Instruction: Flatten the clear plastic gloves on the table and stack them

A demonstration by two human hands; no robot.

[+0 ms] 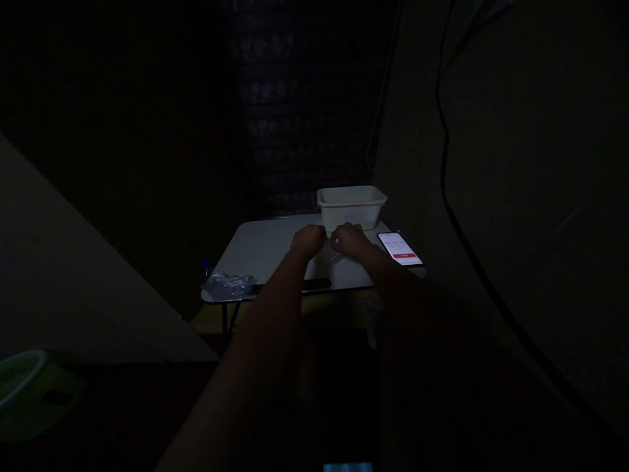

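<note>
Both my hands are stretched out over a small white folding table, close together and just in front of a white plastic tub. My left hand is closed, its fingers curled. My right hand is closed too, its fingertips near those of the left. Something small and pale shows between them, too dark and small to name. A faint thin white line lies below the right hand; I cannot tell whether it belongs to what the hands hold.
A lit phone lies at the table's right edge. Crumpled clear plastic sits at the front left corner, beside a blue-capped bottle. A green basket stands at lower left. A dark cable hangs along the right wall.
</note>
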